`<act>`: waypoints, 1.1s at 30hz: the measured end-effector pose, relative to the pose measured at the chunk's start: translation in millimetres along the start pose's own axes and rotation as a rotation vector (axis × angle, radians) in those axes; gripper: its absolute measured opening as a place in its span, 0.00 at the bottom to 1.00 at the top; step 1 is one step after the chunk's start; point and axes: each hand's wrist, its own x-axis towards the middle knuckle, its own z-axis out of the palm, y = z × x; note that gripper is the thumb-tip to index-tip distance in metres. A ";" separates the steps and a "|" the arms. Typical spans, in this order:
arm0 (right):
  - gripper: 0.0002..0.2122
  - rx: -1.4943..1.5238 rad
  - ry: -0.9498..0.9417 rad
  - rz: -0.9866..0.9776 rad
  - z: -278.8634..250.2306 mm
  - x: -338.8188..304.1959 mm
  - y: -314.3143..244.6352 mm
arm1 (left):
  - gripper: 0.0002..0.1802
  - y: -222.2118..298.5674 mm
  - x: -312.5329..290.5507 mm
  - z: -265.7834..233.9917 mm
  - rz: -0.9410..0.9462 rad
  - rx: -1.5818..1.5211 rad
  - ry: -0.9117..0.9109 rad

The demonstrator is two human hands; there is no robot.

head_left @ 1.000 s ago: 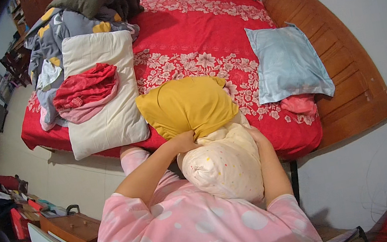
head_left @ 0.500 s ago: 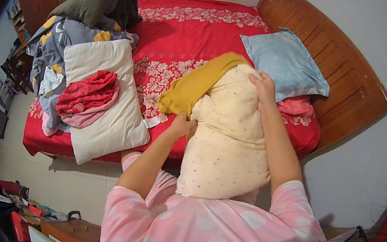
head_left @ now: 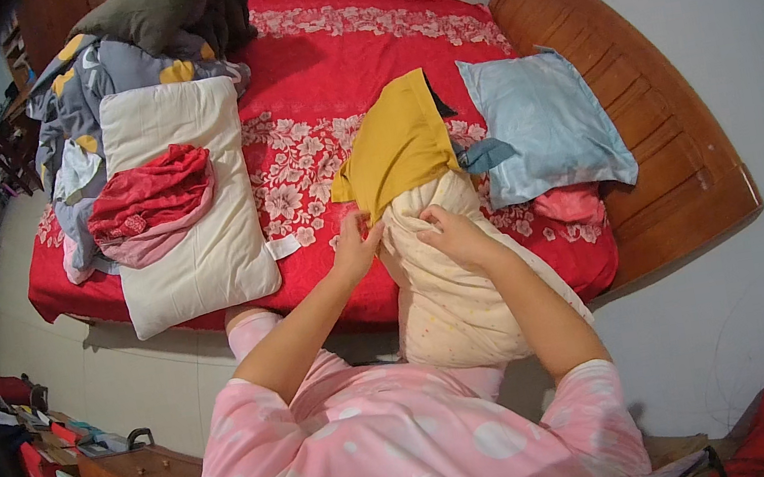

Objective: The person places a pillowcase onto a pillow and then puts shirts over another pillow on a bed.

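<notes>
A cream pillow [head_left: 459, 311] with small coloured dots leans from the bed edge toward my lap, its upper end gathered and creased. My left hand [head_left: 358, 244] is at its left upper edge, thumb and fingers apart, beside the hem of a mustard-yellow cloth [head_left: 402, 140]. My right hand [head_left: 458, 238] lies on the creased upper end, fingers bent and closed on the cream fabric. The yellow cloth lies on the bed just beyond the pillow. A blue-grey cloth [head_left: 486, 155] pokes out on its right.
The bed has a red floral sheet [head_left: 341, 45]. A light blue pillow [head_left: 549, 122] lies by the wooden headboard [head_left: 627, 80]. At left are a white pillow [head_left: 200, 287] with red cloth [head_left: 151, 200] on it and a grey quilt [head_left: 126, 74]. A brown case [head_left: 145, 476] stands lower left.
The pillow has turned and its top has dropped toward me. My right hand has moved from its right side to its upper end. The yellow cloth now lies flatter, showing the blue-grey cloth.
</notes>
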 end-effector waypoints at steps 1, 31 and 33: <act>0.17 0.016 -0.027 0.026 -2.6 -3.6 -6.8 | 0.24 16.3 -2.1 1.8 0.193 0.145 0.114; 0.42 -0.503 0.299 -0.104 56.1 -48.0 -12.8 | 0.09 77.0 26.1 3.5 0.287 0.377 0.247; 0.41 -0.505 0.297 -0.098 57.3 -45.8 -15.5 | 0.11 76.3 20.8 6.9 0.472 0.427 0.224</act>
